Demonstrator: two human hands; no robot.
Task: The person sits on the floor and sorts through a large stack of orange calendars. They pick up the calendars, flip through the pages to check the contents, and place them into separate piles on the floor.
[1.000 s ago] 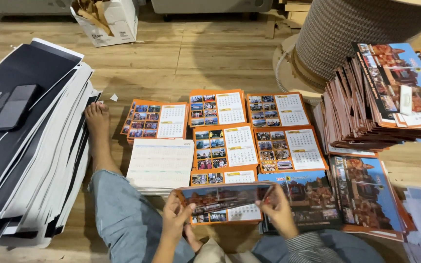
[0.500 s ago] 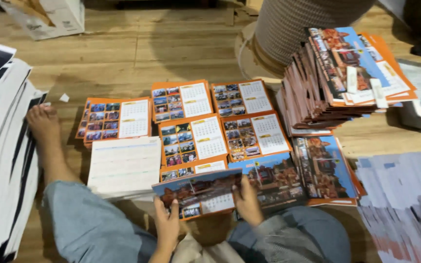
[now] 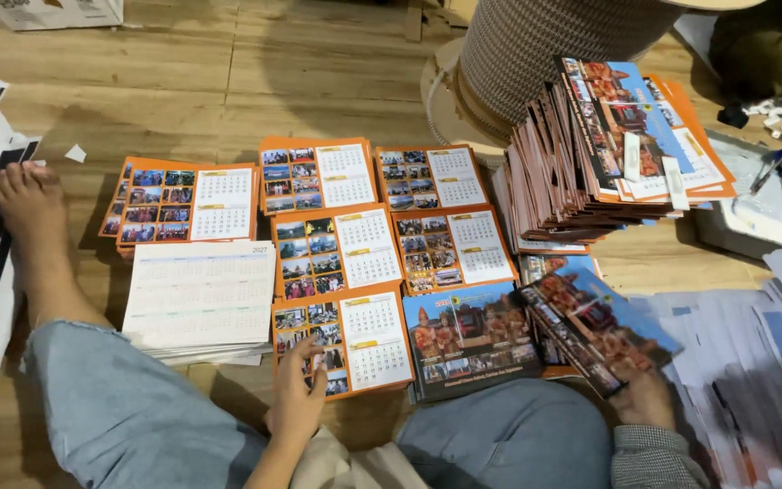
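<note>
— What did the right hand (image 3: 646,398) have?

— It was grasping a small bundle of glossy printed calendar sheets with dark photo covers (image 3: 595,328), pinched at the lower corner, the bundle tilted up and fanned just above the grip.

— And the left hand (image 3: 299,394)?

— Fingers spread flat, holding nothing, pressing on the near edge of an orange calendar page pile with photos and a date grid (image 3: 344,342).

— What lay between the two hands?

— A stack of blue picture covers (image 3: 469,339), touching the orange pile and just beside the held bundle.

— Further out?

— Beyond the left hand, more orange piles in rows, and to its outer side a stack of pale white calendar sheets (image 3: 199,297). Past the right hand's bundle stood a tall leaning heap of collated calendars (image 3: 590,172), against a big spool of coiled wire binding (image 3: 554,41). All of it sat on the wooden floor (image 3: 183,81), with the person's bare foot (image 3: 29,204) stretched well off to the left.
</note>
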